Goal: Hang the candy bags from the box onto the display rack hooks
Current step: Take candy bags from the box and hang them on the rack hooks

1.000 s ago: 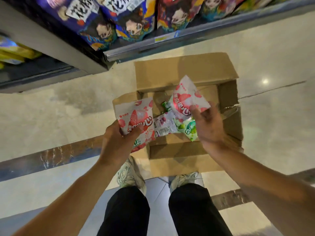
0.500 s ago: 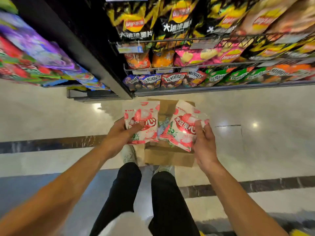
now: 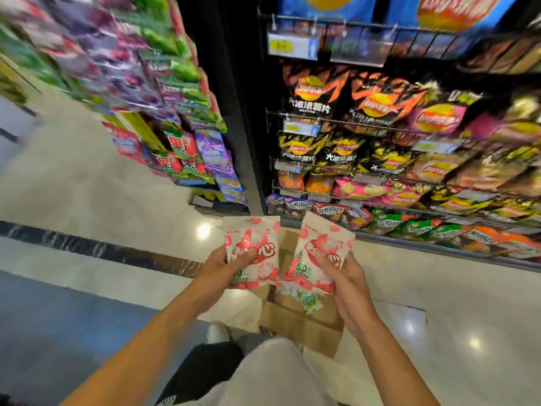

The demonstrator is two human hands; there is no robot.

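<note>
**Fingers on a candy bag in each hand, box left below**

Fingers [image 3: 244, 254] of the left hand [image 3: 218, 271] curl round the left candy bag [image 3: 253, 250], thumb pressed on its front; the right hand [image 3: 347, 284] grips the right candy bag [image 3: 320, 253] the same way, thumb across the print. Both bags are held upright, side by side and close together, above the cardboard box [image 3: 298, 320] on the floor [image 3: 87, 183], which sits just beyond the person's feet. Something green and white still lies in the box.

Each bag is a flat white pouch printed with red fruit and red characters, glossy, with a sealed strip along the top edge; any hang hole there is too small to make out.

Judging by this, the carrying step is under way: bags lifted, none yet hung. To the far left hangs the candy rack [image 3: 181, 148], blurred, crowded with green, purple and red packs; chip shelves [image 3: 395, 159] fill the far right. The next move likely calls for turning left, finding a free hook, and threading one bag's top over it
</note>
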